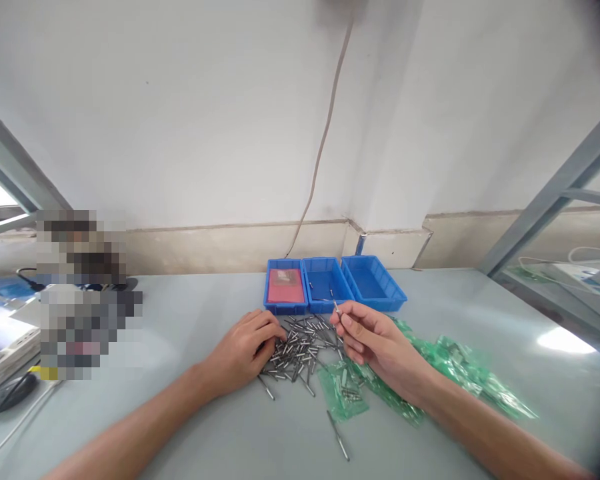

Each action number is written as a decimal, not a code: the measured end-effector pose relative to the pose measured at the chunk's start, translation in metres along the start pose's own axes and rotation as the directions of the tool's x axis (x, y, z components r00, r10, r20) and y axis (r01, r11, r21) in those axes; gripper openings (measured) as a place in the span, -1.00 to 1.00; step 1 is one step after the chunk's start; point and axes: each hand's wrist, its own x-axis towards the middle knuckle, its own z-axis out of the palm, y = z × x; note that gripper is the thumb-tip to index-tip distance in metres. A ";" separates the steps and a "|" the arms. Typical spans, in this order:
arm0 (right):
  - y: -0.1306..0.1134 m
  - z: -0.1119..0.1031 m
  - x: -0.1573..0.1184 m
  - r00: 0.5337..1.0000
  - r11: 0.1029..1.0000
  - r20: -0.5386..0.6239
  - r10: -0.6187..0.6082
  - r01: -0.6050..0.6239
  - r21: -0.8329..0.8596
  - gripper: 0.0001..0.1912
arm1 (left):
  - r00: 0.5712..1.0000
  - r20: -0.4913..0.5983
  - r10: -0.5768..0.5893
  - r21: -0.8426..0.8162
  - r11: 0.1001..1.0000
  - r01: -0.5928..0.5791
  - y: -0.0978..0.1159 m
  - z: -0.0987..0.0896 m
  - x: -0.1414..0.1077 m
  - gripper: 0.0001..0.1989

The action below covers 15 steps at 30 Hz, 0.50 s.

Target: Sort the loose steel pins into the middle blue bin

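Observation:
My right hand (pixel 375 340) is raised at the right side of the pile, with a slim metal pin (pixel 337 307) pinched between thumb and fingertips. The pin points up toward the middle blue bin. At the left edge of the heap of loose metal pins (pixel 297 347) rests my left hand (pixel 247 350), its fingers curled in among them. Whatever those fingertips hold is hidden. Below my right hand lies a small green plastic bag (pixel 347 393) with several short metal pieces. A single pin (pixel 338 437) lies apart, nearer the front.
Three blue bins stand in a row by the wall: a left bin (pixel 286 309) with a red sheet, a middle bin (pixel 325 307) with a few pins, and a right bin (pixel 380 303). More green plastic bags (pixel 470 377) lie at right. Cables and a mouse (pixel 11 393) occupy the left.

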 end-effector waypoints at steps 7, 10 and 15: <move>0.002 -0.001 -0.002 0.979 0.891 -0.083 -0.188 0.135 -0.433 -0.76 | 1.000 -0.007 -0.022 -0.010 1.000 0.022 0.005 -0.003 0.003 -0.73; 0.006 -0.001 -0.003 0.945 0.766 -0.057 -0.321 0.223 -0.603 -0.88 | 1.000 -0.008 -0.031 -0.009 0.999 0.031 0.006 -0.004 0.003 -0.73; 0.008 -0.001 -0.003 0.960 0.799 -0.070 -0.271 0.183 -0.573 -0.79 | 0.999 0.004 -0.039 0.001 0.999 0.039 0.005 -0.003 0.003 -0.73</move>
